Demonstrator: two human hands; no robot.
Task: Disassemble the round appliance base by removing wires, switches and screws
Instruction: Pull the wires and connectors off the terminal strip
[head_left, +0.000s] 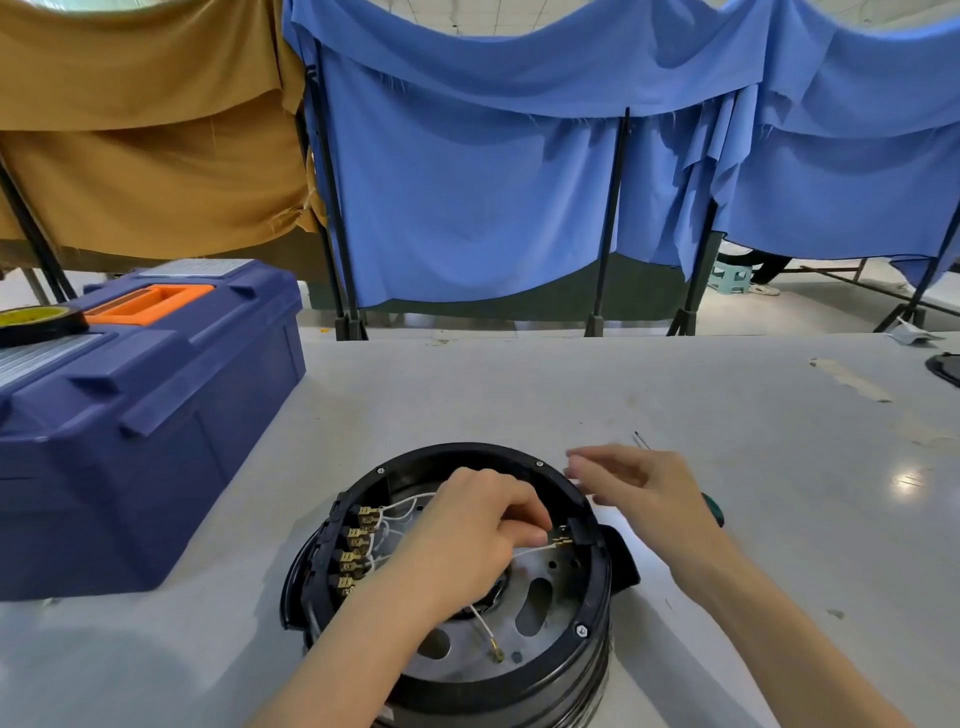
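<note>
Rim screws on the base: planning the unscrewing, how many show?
3 screws: one far left, one far right, one near right. The left arm may hide more.

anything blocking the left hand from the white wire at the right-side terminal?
Nothing visible. The left hand pinches the white wire just short of its brass terminal, inside the round appliance base. The right hand hovers open over the base's far right edge, apart from the wire.

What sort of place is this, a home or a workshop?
Most likely a workshop or repair bench: a grey worktable, a blue toolbox beside the opened round appliance base, and blue cloth hung on black frames as partitions.
</note>
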